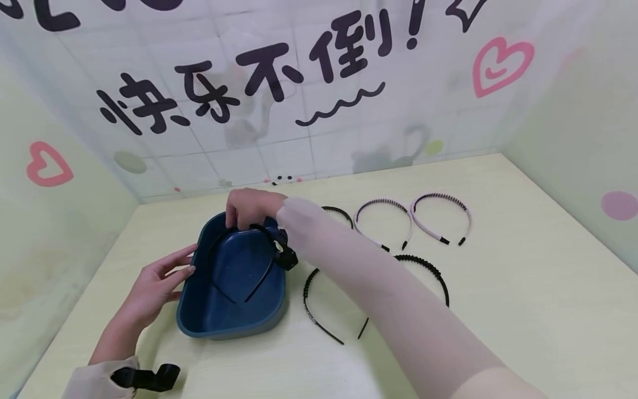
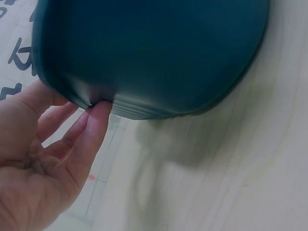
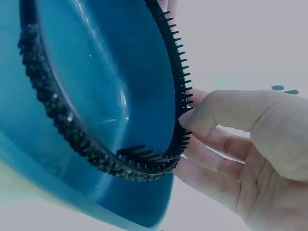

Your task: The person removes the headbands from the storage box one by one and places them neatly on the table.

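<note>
A deep blue plastic basin stands at the left of the table. My left hand grips its left rim, and the left wrist view shows thumb and fingers on either side of the edge. At the far rim, my right hand holds a black headband by its curved top. Its two ends point down into the basin. Glittery black studs cover its outside, and small comb teeth line its inside. In the right wrist view, the thumb and fingers pinch the toothed band.
Two lilac headbands lie at the back right, beside a partly covered black headband. Further black bands lie nearer, partly behind my right forearm; I cannot tell how many. Printed cloth walls enclose the table's back and sides.
</note>
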### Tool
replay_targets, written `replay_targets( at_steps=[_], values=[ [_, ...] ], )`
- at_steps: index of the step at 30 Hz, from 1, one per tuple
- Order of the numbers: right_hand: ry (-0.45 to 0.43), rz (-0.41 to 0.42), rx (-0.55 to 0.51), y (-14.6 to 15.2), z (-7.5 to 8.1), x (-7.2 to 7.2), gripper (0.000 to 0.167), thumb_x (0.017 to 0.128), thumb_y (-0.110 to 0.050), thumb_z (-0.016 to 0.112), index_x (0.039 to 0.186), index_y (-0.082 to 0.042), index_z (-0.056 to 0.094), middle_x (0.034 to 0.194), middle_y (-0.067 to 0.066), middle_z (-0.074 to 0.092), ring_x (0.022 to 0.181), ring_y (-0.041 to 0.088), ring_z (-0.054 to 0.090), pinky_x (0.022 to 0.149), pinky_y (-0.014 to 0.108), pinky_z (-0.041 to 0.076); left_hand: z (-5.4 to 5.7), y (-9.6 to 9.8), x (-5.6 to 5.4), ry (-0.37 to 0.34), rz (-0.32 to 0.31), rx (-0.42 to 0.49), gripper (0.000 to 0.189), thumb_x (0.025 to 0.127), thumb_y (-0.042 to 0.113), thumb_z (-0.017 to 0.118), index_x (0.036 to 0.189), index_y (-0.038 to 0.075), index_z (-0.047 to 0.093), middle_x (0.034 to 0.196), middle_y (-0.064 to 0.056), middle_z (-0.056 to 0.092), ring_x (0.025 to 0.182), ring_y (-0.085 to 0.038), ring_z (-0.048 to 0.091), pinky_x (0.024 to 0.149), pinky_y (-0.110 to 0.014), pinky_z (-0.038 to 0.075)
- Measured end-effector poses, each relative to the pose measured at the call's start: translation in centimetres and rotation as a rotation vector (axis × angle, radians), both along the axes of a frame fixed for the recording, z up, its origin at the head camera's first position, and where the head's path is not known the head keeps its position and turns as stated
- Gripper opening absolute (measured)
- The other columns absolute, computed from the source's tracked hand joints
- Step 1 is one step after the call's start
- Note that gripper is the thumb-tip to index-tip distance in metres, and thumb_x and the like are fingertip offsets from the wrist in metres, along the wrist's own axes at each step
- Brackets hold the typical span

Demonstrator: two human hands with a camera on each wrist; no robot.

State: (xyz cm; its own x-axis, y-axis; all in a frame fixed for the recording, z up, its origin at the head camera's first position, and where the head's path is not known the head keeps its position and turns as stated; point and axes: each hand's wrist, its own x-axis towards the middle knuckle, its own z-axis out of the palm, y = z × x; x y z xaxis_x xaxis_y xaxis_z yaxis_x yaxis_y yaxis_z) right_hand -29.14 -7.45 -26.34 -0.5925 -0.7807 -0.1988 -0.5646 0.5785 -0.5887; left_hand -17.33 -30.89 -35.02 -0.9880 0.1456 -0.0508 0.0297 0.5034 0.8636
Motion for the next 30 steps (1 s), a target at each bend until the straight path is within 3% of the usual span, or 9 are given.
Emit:
replay_targets(
  at_steps=[8,12,15,22,30],
  values=[
    [0.034,0.057,0.005,1.2,1.7,0.5,0.040,0.084,0.010,0.050,0.117,-0.009,0.064,0.114,0.002,0.061,0.096,0.012,0.056,0.063,0.023,0.047,0.1,0.0,0.1,0.003,-0.002,0.011,0.053,0.095,0.031,0.051,0.142,0.015,0.035,0.113,0.004,0.047,0.094,0.006,0.052,0.068,-0.032,0.051],
    [0.060,0.101,0.013,2.1,2.5,0.9,0.041,0.084,0.010,0.048,0.117,-0.009,0.064,0.110,0.002,0.061,0.083,0.014,0.056,0.058,0.023,0.044,0.0,0.0,0.1,0.006,-0.003,0.015,0.052,0.095,0.031,0.051,0.142,0.016,0.036,0.112,0.007,0.047,0.093,0.005,0.053,0.068,-0.031,0.051],
    [0.081,0.130,0.017,2.9,2.8,1.0,0.041,0.085,0.010,0.047,0.116,-0.008,0.064,0.111,0.003,0.061,0.083,0.014,0.054,0.057,0.023,0.040,-0.1,0.0,0.0,0.009,-0.002,0.012,0.052,0.095,0.031,0.051,0.142,0.016,0.036,0.112,0.007,0.047,0.093,0.005,0.053,0.068,-0.031,0.051],
    [0.152,0.172,0.027,4.3,3.0,1.0,0.039,0.083,0.011,0.049,0.113,-0.007,0.066,0.113,0.004,0.061,0.103,0.014,0.054,0.080,0.019,0.042,-0.2,-0.1,0.1,0.010,0.003,0.008,0.052,0.095,0.029,0.051,0.143,0.015,0.035,0.113,0.007,0.046,0.093,0.006,0.052,0.067,-0.031,0.051],
    [0.211,0.170,0.040,6.4,3.2,1.0,0.037,0.082,0.010,0.052,0.111,-0.008,0.067,0.106,0.001,0.063,0.095,0.013,0.054,0.080,0.019,0.041,-0.1,-0.1,0.1,0.013,0.003,0.031,0.051,0.095,0.028,0.051,0.142,0.017,0.036,0.110,0.010,0.047,0.093,0.006,0.052,0.067,-0.031,0.051]
  ],
)
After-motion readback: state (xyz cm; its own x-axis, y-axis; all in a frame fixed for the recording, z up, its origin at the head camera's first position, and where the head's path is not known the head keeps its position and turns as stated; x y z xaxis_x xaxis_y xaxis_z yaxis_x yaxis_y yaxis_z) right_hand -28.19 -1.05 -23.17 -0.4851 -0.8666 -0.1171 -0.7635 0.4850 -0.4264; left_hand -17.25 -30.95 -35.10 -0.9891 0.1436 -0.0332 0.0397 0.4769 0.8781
